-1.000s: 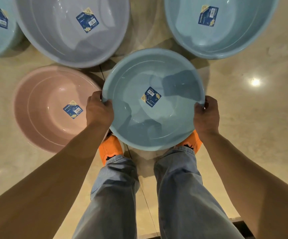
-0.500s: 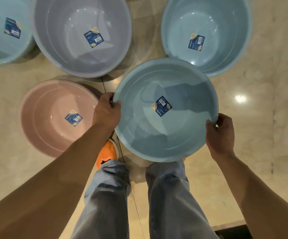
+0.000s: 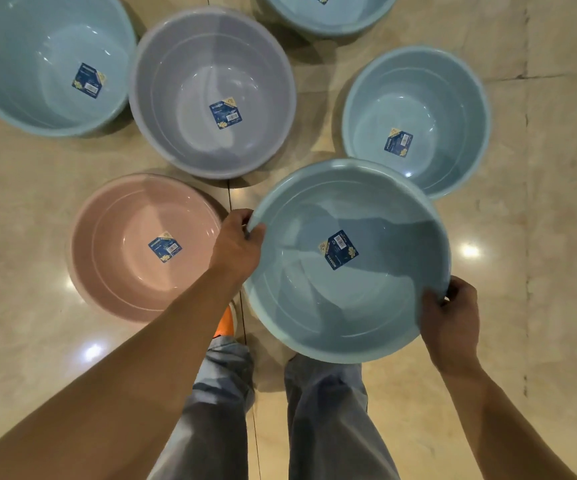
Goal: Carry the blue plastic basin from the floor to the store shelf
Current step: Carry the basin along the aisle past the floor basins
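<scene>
A round blue plastic basin [image 3: 314, 306] with a dark blue label inside is held up off the floor, above my legs. My left hand [image 3: 237, 245] grips its left rim, thumb over the edge. My right hand [image 3: 451, 318] grips the lower right rim. The basin tilts slightly and hides most of my feet. No store shelf is in view.
Other basins stand on the glossy beige tile floor: a pink basin [image 3: 114, 271] at left, a lavender basin [image 3: 183, 57], a large blue basin [image 3: 13, 64] at far left, a smaller blue basin [image 3: 453, 84] at right, another blue basin [image 3: 332, 19] at the top edge.
The basin has risen and shifted right with both hands on it. My view has pulled back, so more basins and floor show.
</scene>
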Tool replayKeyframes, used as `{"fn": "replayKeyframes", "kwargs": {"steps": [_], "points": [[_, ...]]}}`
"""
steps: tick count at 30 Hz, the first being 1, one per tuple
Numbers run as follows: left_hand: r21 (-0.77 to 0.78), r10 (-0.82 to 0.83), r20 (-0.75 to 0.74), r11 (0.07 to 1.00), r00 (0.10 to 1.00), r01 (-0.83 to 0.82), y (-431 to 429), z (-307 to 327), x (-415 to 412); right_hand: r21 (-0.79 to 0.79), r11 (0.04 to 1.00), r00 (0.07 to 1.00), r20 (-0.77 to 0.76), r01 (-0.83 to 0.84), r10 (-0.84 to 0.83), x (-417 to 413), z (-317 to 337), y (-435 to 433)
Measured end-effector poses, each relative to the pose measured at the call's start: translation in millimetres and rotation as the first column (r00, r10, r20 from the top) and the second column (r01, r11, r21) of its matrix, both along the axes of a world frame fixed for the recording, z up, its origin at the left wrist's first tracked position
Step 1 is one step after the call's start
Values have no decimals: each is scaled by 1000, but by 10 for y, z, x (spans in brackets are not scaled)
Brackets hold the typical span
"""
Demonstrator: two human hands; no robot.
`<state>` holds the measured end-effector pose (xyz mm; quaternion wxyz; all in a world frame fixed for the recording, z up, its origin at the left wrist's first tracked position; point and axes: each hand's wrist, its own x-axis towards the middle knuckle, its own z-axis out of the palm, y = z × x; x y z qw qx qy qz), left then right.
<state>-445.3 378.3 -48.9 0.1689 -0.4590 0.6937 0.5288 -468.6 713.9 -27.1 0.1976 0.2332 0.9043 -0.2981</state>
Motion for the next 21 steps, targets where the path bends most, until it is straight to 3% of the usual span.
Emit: {"fn": "replayKeyframes", "kwargs": {"steps": [12,21], "points": [[-42,-138,122,989,983,144,578,-854,68,-3,997,994,77,80,-80,-33,-852,467],[-98,-148,99,983,984,158,668,-903,6,-93,987,989,86,131,-123,25,-984,535]]}}
